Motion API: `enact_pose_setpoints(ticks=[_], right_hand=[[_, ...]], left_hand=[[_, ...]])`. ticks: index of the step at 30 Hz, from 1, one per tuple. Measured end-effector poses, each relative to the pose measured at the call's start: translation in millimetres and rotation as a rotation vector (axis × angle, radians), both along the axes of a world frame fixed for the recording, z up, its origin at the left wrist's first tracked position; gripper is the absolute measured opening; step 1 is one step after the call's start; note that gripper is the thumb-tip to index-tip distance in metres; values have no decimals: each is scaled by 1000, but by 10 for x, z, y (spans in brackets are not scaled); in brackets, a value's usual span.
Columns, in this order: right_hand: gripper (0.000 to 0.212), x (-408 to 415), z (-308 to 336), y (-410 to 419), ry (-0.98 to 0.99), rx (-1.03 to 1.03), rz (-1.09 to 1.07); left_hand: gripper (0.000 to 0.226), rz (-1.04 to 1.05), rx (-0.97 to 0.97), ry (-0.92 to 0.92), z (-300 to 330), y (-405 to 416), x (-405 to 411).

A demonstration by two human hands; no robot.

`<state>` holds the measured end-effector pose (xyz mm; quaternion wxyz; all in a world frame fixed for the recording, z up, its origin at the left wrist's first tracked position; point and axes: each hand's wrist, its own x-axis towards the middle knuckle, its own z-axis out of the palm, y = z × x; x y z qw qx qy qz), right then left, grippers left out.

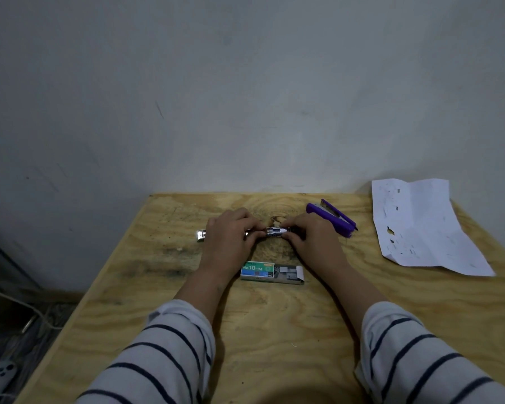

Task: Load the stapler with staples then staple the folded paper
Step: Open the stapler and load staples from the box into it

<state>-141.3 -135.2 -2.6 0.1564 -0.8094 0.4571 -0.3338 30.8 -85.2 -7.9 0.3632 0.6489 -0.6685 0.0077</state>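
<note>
1. Left hand (229,233) pinches one end of the opened silver stapler (276,231) at mid-counter; the right hand (311,233) pinches the other end, fingers curled round it.
2. Loading looks to be the step in hand: the magazine lies bared between the fingertips.
3. Next, a strip must come from the staple box (270,272), open just in front of the hands.
4. A purple stapler (331,218) lies near the right hand; the folded paper (420,225) waits farther right on the counter (274,330).
</note>
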Motion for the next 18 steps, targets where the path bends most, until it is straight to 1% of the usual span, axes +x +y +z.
enact_pose_setpoints(ticks=[1,4,8,10,12,14,18], right_hand=[[23,-1,-3,0,2,0,1],[24,-13,-7,-2,-6,4,0],[25,-8,-7,-6,10,-2,-3],[25,-5,-13,-11,13,0,-6],[25,-4,-21,-15,16,-1,-5],[26,-6,-25,-20,16,-2,-6],[26,-2,-35,-29,23,-7,-3]], left_hand=[[9,-1,-5,-32,3,-2,-6],[9,18,-12,-36,-4,-1,8],[16,50,7,-65,-4,25,-9],[15,64,14,-42,18,42,-21],[10,69,24,3,32,45,-18],[8,51,25,-11,21,38,-14],[14,40,55,-47,8,37,-9]])
